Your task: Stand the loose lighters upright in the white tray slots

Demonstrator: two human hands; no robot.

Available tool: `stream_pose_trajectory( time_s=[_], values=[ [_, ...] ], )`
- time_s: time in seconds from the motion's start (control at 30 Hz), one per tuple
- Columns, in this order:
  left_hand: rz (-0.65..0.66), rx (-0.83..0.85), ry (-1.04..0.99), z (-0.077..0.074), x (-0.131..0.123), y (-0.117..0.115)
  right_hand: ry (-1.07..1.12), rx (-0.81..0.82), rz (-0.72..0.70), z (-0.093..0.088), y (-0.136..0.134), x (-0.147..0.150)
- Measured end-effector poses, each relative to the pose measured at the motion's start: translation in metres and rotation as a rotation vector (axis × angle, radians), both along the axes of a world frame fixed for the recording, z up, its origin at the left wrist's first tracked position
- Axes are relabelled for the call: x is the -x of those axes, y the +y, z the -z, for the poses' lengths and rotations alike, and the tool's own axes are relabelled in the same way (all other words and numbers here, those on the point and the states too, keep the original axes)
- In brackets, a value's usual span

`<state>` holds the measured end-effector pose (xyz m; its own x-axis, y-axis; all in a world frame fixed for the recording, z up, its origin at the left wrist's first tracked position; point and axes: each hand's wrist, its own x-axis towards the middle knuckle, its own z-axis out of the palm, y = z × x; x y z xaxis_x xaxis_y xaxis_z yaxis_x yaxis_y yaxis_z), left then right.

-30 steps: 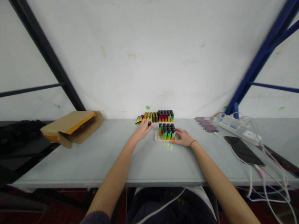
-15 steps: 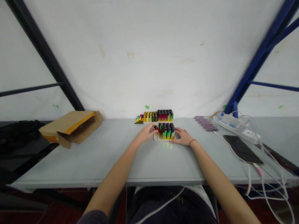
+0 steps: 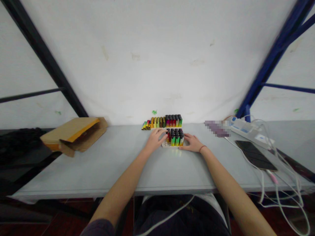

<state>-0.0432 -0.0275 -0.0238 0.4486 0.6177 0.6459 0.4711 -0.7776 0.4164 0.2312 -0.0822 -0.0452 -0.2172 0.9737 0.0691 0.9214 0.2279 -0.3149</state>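
Observation:
A white holed tray [image 3: 166, 144] lies on the table, its right part filled with upright lighters [image 3: 177, 141], green and yellow with black tops. My left hand [image 3: 155, 140] is at the tray's left end, thumb and fingers closed about a red lighter [image 3: 168, 136] that stands upright there; its fingertips partly cover the top. Round the tray's right end curves my right hand [image 3: 193, 143], thumb along the front edge and fingers by the far side, holding it. Empty holes show at the tray's front left.
Behind stand a full block of lighters [image 3: 174, 121], rows of yellow lighters [image 3: 158, 122] and a small pile of loose lighters [image 3: 146, 125]. An open cardboard box [image 3: 73, 132] lies left. A phone [image 3: 256, 155], cables and a power strip [image 3: 251, 132] occupy the right.
The red lighter, tilted in my left hand before, now stands upright in the tray. My left hand has shifted slightly up and over it. My right hand stays at the tray.

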Motion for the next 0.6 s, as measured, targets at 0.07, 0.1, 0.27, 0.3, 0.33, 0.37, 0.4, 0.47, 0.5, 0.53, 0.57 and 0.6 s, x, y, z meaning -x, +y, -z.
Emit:
stream_pose_trajectory(
  time_s=[0.07, 0.1, 0.27, 0.3, 0.33, 0.37, 0.4, 0.47, 0.5, 0.53, 0.57, 0.6],
  values=[
    [-0.132, -0.003, -0.056, 0.003, 0.008, 0.018, 0.002, -0.001, 0.002, 0.001, 0.0, 0.0],
    [-0.228, 0.013, -0.092, 0.004, 0.013, 0.03, 0.002, -0.002, 0.003, 0.001, 0.0, 0.0],
    [-0.473, 0.15, 0.076, 0.008, 0.046, 0.09, -0.003, -0.003, 0.002, 0.003, 0.001, 0.0],
    [-0.445, 0.18, 0.157, 0.008, 0.051, 0.098, -0.002, -0.002, -0.001, 0.003, 0.001, 0.0],
    [-0.403, 0.207, 0.23, 0.009, 0.056, 0.104, -0.001, 0.0, -0.005, 0.003, 0.001, 0.0],
    [-0.362, 0.226, 0.29, 0.01, 0.059, 0.109, 0.001, 0.0, -0.01, 0.003, 0.002, 0.0],
    [-0.331, 0.239, 0.335, 0.011, 0.063, 0.112, 0.003, -0.001, -0.014, 0.003, 0.001, 0.0],
    [-0.328, 0.249, 0.389, 0.013, 0.068, 0.115, 0.004, -0.004, -0.014, 0.003, 0.001, 0.0],
    [-0.353, 0.248, 0.406, 0.014, 0.07, 0.116, 0.003, -0.005, -0.012, 0.003, 0.001, 0.0],
    [-0.384, 0.245, 0.422, 0.015, 0.072, 0.117, 0.002, -0.005, -0.009, 0.003, 0.001, 0.0],
    [-0.415, 0.241, 0.436, 0.015, 0.073, 0.118, 0.002, -0.004, -0.007, 0.003, 0.0, 0.0],
    [-0.442, 0.237, 0.449, 0.015, 0.074, 0.119, 0.004, -0.003, -0.007, 0.003, 0.0, 0.0]
  ],
)
